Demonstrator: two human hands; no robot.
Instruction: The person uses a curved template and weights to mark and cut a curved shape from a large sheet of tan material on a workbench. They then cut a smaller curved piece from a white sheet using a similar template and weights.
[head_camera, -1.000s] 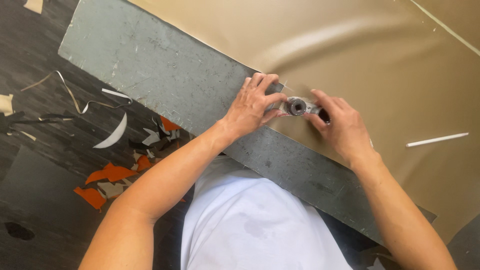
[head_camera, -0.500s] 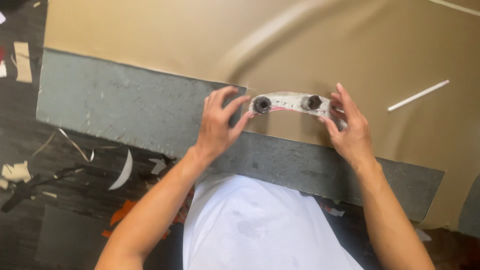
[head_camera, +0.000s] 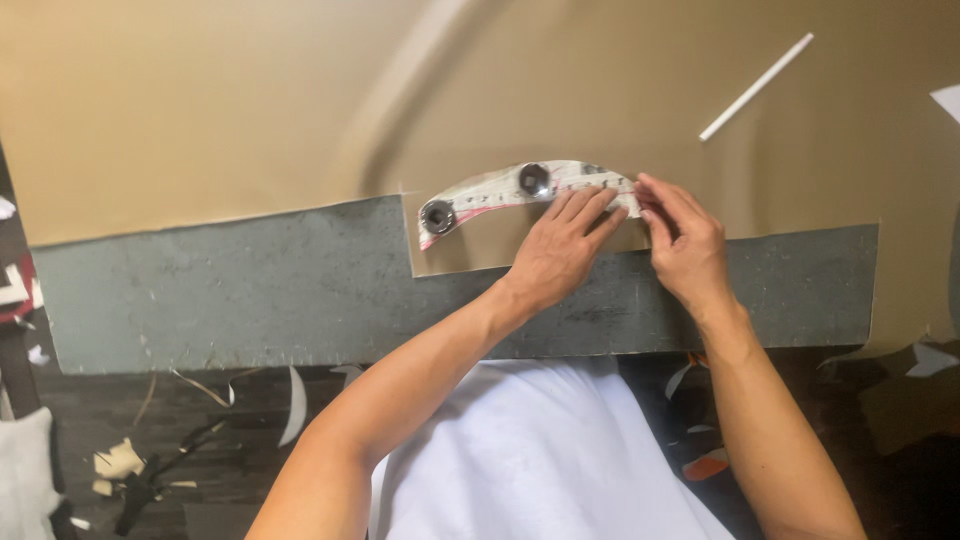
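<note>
A curved white template (head_camera: 490, 190) with ruler marks and two round black weights (head_camera: 437, 215) (head_camera: 533, 179) lies on a tan sheet of material (head_camera: 300, 100). My left hand (head_camera: 562, 238) presses flat on the right part of the template, fingers spread. My right hand (head_camera: 680, 235) pinches the template's right end with its fingertips. The tan sheet overlaps a long grey cutting board (head_camera: 250, 290), and a notch is cut in its edge just left of the template.
A thin white stick (head_camera: 755, 87) lies on the tan sheet at the upper right. Paper and material scraps (head_camera: 120, 460) litter the dark floor below the board. My white shirt (head_camera: 530, 460) fills the bottom middle.
The view has shifted, so the template sits further left. My left hand has moved from the template's left end to its right part, uncovering the left weight. My right hand stays at the right end.
</note>
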